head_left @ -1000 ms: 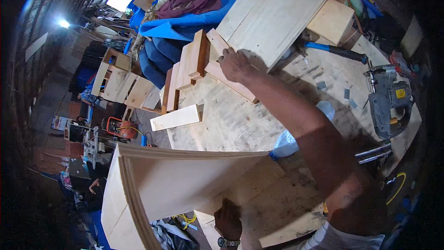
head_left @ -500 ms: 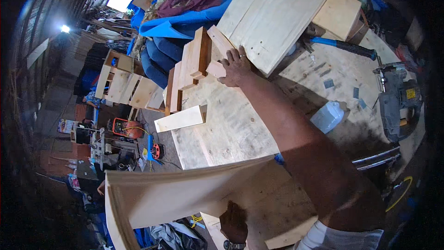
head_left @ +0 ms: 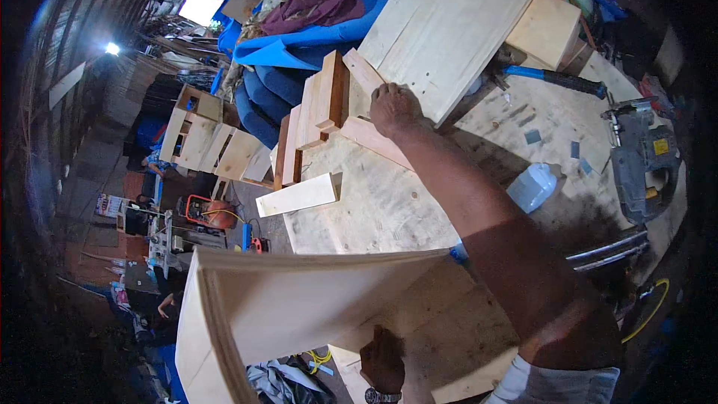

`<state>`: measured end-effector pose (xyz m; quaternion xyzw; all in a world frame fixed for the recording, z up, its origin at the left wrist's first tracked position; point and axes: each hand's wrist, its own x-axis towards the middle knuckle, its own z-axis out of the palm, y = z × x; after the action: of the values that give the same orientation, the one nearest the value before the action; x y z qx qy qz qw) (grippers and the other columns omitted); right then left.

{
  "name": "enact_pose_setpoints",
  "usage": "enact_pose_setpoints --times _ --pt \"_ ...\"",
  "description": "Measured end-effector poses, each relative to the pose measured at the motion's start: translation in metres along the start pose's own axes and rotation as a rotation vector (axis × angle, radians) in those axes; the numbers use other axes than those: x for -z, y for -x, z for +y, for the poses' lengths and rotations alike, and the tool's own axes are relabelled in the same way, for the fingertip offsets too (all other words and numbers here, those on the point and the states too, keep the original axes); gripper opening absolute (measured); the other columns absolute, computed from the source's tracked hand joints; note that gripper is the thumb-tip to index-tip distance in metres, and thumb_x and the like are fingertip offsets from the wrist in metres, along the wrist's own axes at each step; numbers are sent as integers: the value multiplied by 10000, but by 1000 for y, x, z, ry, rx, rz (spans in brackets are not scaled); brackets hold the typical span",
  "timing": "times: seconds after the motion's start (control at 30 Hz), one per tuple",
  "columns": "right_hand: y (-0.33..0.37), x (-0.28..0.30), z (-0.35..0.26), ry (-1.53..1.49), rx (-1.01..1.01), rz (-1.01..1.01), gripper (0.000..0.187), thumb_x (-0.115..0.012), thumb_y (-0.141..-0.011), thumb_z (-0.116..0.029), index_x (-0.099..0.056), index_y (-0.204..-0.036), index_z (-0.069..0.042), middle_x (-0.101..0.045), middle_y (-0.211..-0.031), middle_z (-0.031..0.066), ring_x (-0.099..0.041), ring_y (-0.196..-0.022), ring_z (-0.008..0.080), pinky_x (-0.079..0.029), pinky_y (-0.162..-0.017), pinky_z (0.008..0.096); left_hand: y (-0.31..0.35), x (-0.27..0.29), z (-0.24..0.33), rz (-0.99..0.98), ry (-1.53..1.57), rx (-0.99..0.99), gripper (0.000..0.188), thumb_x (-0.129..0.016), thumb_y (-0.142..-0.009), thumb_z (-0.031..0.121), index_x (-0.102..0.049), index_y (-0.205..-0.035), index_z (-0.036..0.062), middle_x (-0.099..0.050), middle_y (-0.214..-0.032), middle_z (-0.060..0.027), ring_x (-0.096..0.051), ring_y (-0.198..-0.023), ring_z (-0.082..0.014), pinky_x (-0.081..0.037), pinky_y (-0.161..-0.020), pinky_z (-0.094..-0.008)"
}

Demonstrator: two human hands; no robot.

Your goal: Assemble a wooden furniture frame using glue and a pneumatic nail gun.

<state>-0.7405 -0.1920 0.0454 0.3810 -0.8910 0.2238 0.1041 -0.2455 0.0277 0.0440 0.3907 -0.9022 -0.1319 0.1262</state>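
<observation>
My right hand [head_left: 396, 108] is stretched over the plywood work surface, its fingers curled around the near end of a pale wooden strip [head_left: 363, 70]. Just below that hand lies another pale strip [head_left: 376, 142], partly covered by my forearm. A large plywood panel [head_left: 452, 26] stands right beside my knuckles. My left hand [head_left: 382, 359], with a watch at the wrist, is low in front of me in shadow, under a plywood piece with a curved edge [head_left: 213, 329]. Its fingers look closed; what they grip is hidden.
Stacked wood blocks [head_left: 329, 93] and a short board [head_left: 298, 194] sit along the left edge. To the right are a blue-handled hammer [head_left: 557, 78], a clear plastic bottle [head_left: 532, 187] and a grey power tool [head_left: 639, 168]. Blue foam sheets [head_left: 284, 54] are piled behind.
My right hand has gone from spread fingers over the lower strip to curled fingers on the upper strip, slightly right. The curved plywood piece has tilted and risen a little.
</observation>
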Motion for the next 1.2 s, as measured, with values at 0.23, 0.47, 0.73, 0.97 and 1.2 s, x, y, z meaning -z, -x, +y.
enact_pose_setpoints --times 0.23,0.47,0.73,0.97,1.2 --pt "-28 -16 0 -38 -224 -47 418 -592 -884 -218 -620 -1182 74 -538 -1219 210 -505 -1179 353 -462 -949 459 -8 7 5 63 -237 -192 408 -621 -790 99 -652 -1189 15 -647 -1253 -165 -611 -1094 -275 -454 -915 -391" --pt "4 39 5 -122 -297 -189 488 -630 -819 -166 -586 -1215 116 -524 -1274 252 -508 -1213 405 -464 -984 499 -2 5 2 48 -264 -155 411 -644 -828 137 -644 -1217 6 -704 -1080 -140 -634 -925 -296 -483 -825 -411" --pt "44 145 45 -23 -3 -994 559 -804 -729 -307 -673 -1124 66 -591 -1256 272 -544 -1213 385 -469 -999 429 1 5 -4 -9 -330 -268 463 -606 -859 90 -561 -1312 4 -697 -1046 -137 -612 -850 -322 -470 -796 -418" --pt "89 94 10 22 116 -379 1061 -790 -677 -612 -420 -1385 87 -425 -1412 339 -402 -1322 469 -364 -1066 533 3 5 6 31 -272 -127 315 -643 -821 89 -652 -1126 6 -625 -1271 -193 -624 -1032 -320 -474 -866 -410" --pt "85 94 -10 118 28 -455 916 -804 -624 -346 -457 -1378 41 -541 -1308 286 -473 -1288 423 -239 -1038 717 2 7 6 10 -301 -111 314 -634 -840 89 -659 -1147 27 -632 -1273 -178 -617 -1004 -329 -476 -895 -397"
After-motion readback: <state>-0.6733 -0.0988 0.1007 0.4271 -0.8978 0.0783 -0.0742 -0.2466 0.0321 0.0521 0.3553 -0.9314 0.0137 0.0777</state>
